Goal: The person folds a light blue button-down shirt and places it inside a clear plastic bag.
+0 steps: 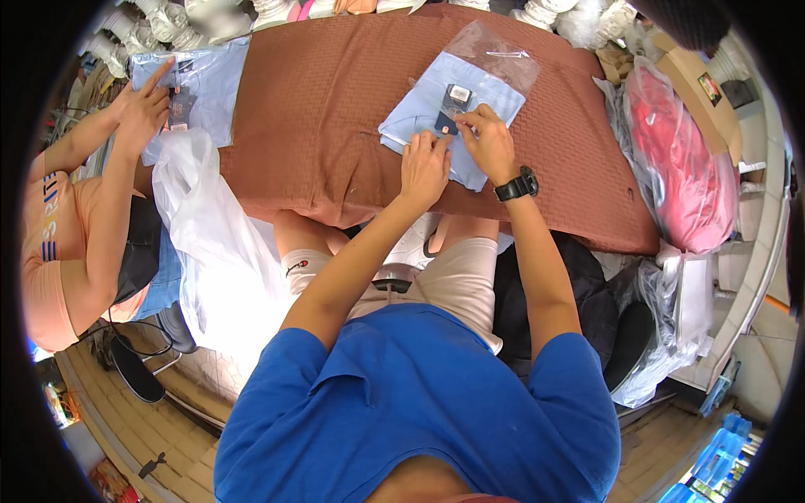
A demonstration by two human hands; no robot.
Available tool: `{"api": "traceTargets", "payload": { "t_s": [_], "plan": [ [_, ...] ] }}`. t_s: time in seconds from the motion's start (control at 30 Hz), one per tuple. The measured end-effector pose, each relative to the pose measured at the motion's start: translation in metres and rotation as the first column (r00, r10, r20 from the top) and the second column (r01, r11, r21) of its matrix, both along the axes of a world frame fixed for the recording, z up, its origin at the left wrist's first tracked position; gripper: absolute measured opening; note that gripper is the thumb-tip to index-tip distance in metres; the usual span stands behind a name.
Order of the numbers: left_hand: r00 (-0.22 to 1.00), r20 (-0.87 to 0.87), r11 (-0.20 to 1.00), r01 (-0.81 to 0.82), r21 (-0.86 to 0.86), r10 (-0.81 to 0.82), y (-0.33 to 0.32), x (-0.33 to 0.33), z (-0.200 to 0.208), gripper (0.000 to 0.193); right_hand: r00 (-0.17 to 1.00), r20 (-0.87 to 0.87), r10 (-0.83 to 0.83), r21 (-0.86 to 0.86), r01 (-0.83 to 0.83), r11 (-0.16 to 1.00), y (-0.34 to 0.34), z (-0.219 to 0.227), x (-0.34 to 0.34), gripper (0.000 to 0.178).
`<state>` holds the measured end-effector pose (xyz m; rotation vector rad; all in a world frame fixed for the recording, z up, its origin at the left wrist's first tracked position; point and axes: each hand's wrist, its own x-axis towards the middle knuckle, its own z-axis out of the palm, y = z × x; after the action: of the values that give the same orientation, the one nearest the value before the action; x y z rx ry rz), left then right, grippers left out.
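A folded light blue shirt (419,101) lies on the brown-covered table in front of me, with a clear plastic bag (495,52) reaching past its far end. On the shirt are a dark hang tag with a white label (457,95) and a smaller dark tag (444,126). My right hand (490,144) wears a black watch; its thumb and index finger are pinched at the tags' edge. Fingers of my left hand (424,168) lie apart on the shirt's near part, the tips beside the small tag. Whether the left fingertips hold anything is too small to tell.
At the left a co-worker's hands (142,105) rest on another bagged blue shirt (214,88). White plastic sheeting (201,210) hangs off the table's left corner. To the right are a bagged red bundle (671,159) and a cardboard box (700,92). White rolled items line the far edge.
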<state>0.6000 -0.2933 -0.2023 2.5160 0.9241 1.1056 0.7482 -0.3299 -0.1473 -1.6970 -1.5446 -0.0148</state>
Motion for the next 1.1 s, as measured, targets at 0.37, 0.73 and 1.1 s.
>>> {"api": "traceTargets", "payload": {
  "t_s": [0.37,0.73,1.1],
  "plan": [
    [0.999,0.03,0.998,-0.016,0.053,0.015,0.009,-0.009,0.016,0.032,1.0,-0.019,-0.015,-0.044,0.014,0.999,0.001,0.001,-0.001,0.012],
    [0.72,0.395,0.211,0.337,-0.918,0.571,-0.012,-0.025,-0.004,0.053,1.0,0.023,-0.015,-0.045,0.016,0.999,0.001,-0.001,0.0,0.012],
    [0.672,0.374,-0.052,0.523,-0.85,0.638,0.023,0.022,0.018,0.032,0.998,0.001,-0.056,0.018,0.056,0.998,0.006,-0.003,-0.008,0.015]
  ]
}}
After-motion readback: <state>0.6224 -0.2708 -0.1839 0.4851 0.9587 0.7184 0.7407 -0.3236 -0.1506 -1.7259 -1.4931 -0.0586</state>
